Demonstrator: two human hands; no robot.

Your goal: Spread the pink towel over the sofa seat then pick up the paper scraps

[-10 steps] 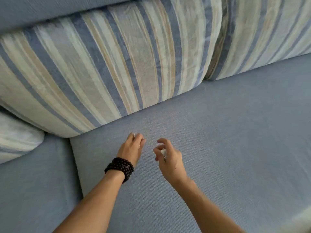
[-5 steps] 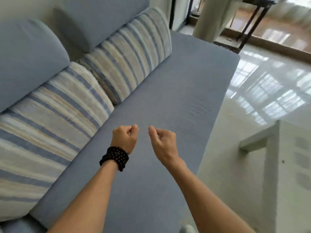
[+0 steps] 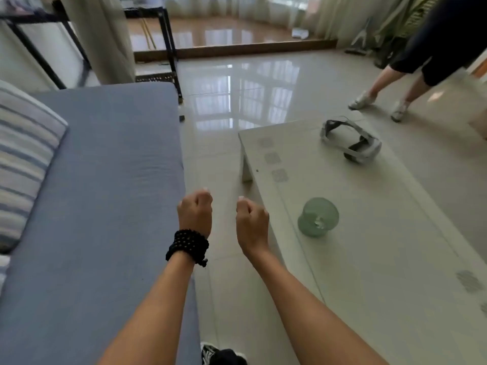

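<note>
A: Logging the big items first. Sofa seat (image 3: 100, 196) fills the area left of both sets of fingers, bare blue fabric; a striped cushion (image 3: 23, 164) lies at its far left edge. Tiled floor (image 3: 224, 154) runs directly beyond and under the fingers.

B: Right side?

A: Pale table (image 3: 369, 259) stands to the right of the right fingers. On it, a white headset (image 3: 350, 142) far beyond and right of them, and a green glass dish (image 3: 318, 216) just right of them, apart from the hand. Another person's legs (image 3: 390, 83) stand far beyond, upper right.

B: Hands?

A: Left hand (image 3: 195, 212), black bead bracelet (image 3: 187, 245) on the wrist, fingers curled into a fist over the sofa's front edge. Right hand (image 3: 251, 219) beside it, not touching, fingers likewise curled shut over the floor.

B: Holding anything?

A: Cannot tell; the palms are hidden. No paper scraps or pink towel can be made out in this view.
</note>
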